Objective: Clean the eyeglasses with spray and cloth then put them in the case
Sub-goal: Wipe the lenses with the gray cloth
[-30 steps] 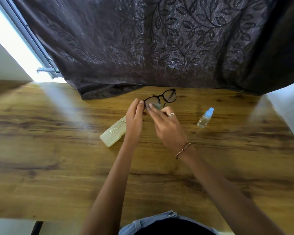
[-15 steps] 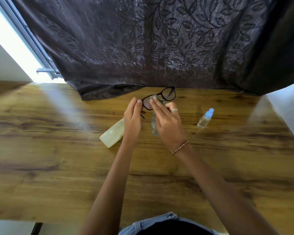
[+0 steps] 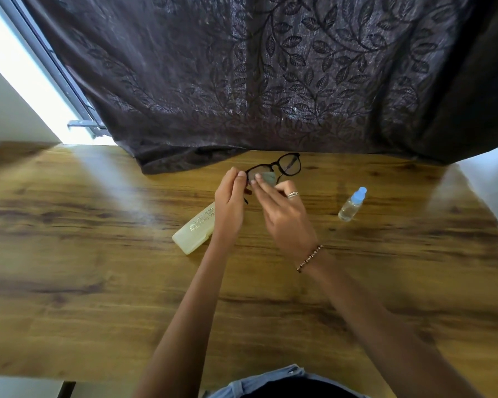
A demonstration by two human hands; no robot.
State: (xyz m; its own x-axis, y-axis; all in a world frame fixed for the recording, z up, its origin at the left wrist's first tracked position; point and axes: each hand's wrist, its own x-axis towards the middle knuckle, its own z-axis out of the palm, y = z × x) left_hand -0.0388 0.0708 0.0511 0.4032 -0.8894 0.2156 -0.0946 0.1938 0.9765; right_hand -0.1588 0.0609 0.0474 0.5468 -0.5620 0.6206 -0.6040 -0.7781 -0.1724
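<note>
The eyeglasses (image 3: pixel 277 167) sit just above centre frame. My left hand (image 3: pixel 229 205) pinches their left rim, and my right hand (image 3: pixel 285 216) pinches the cloth (image 3: pixel 266 178) onto that lens. I judge wiping is mid-step; the other lens comes next, then opening the case (image 3: pixel 194 234) at lower left.

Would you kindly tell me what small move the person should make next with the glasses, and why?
Probably slide the cloth across to the uncovered lens: the right hand holds it on the lens nearest the left hand, which pinches the eyeglasses by the frame.
</note>
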